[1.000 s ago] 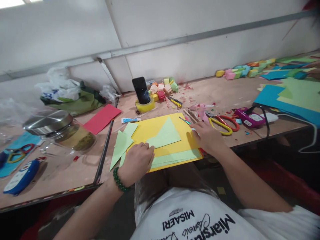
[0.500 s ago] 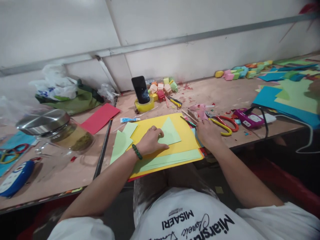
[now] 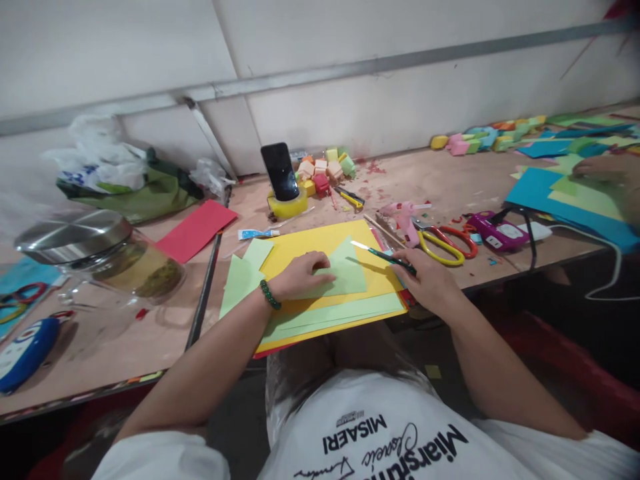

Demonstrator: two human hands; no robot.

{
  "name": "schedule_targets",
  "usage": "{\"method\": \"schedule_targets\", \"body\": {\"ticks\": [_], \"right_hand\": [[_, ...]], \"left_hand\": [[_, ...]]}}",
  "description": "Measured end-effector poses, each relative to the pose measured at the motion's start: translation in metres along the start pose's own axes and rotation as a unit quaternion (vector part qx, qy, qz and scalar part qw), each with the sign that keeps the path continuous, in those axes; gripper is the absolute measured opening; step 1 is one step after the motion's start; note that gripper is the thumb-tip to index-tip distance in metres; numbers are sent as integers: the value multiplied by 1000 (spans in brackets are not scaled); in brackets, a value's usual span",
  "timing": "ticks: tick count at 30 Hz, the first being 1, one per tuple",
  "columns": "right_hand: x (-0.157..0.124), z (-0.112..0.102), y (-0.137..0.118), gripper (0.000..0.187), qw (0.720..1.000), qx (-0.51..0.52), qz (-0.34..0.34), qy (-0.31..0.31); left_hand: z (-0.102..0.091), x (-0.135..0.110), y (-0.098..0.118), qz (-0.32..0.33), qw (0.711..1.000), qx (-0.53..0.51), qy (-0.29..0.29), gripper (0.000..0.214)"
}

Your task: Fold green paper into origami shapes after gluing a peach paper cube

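Note:
My left hand (image 3: 300,275), with a green bead bracelet on the wrist, lies flat with fingers out on a light green paper triangle (image 3: 345,275). That triangle rests on a yellow sheet (image 3: 320,243) stacked over more green sheets at the table's front edge. My right hand (image 3: 425,277) is closed round a green-handled craft knife (image 3: 383,254), its blade pointing left over the triangle's upper right side. More light green cut pieces (image 3: 243,277) lie just left of the yellow sheet.
Behind the sheets: a phone (image 3: 280,172) propped in a yellow tape roll, coloured foam blocks (image 3: 325,170), a pink glue gun (image 3: 405,217), orange-yellow scissors (image 3: 445,243), a purple tool (image 3: 497,233). A glass jar (image 3: 107,257) and red paper (image 3: 195,230) stand left. Another person's hand (image 3: 605,170) touches blue and green paper, right.
My left hand slid from the sheets' front left corner up onto the green triangle. My right hand picked up the craft knife from beside the scissors and brought it over the triangle.

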State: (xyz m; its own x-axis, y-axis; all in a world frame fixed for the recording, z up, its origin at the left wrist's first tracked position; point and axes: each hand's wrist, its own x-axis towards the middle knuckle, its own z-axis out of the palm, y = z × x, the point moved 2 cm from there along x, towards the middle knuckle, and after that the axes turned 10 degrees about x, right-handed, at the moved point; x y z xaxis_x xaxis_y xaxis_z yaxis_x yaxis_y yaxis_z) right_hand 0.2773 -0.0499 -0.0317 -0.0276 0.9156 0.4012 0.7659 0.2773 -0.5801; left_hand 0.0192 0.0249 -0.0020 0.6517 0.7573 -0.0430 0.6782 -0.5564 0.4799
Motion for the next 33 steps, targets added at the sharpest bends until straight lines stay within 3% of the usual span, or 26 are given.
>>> {"method": "schedule_targets", "body": {"ticks": [6, 12, 15, 17, 20, 22, 33], "right_hand": [[-15, -9, 2, 22, 999, -8, -2, -39], [-34, -19, -4, 23, 996, 36, -12, -78], [-41, -19, -8, 21, 993, 66, -5, -102], [-42, -19, -10, 20, 991, 74, -4, -114], [-42, -19, -11, 20, 990, 76, -5, -118], [-42, -19, -11, 20, 990, 73, -5, -119], [-44, -19, -4, 23, 989, 98, -6, -115]], "left_hand": [[0, 0, 0, 12, 993, -113, 8, 19], [3, -1, -1, 29, 998, -27, 43, 17], [5, -3, 2, 41, 995, 67, 61, 37], [7, -5, 7, 60, 991, 120, 26, 48], [13, -8, 15, 77, 981, 167, -66, 51], [17, -9, 17, 76, 972, 197, -98, 52], [25, -8, 16, 73, 961, 245, -100, 55]]}}
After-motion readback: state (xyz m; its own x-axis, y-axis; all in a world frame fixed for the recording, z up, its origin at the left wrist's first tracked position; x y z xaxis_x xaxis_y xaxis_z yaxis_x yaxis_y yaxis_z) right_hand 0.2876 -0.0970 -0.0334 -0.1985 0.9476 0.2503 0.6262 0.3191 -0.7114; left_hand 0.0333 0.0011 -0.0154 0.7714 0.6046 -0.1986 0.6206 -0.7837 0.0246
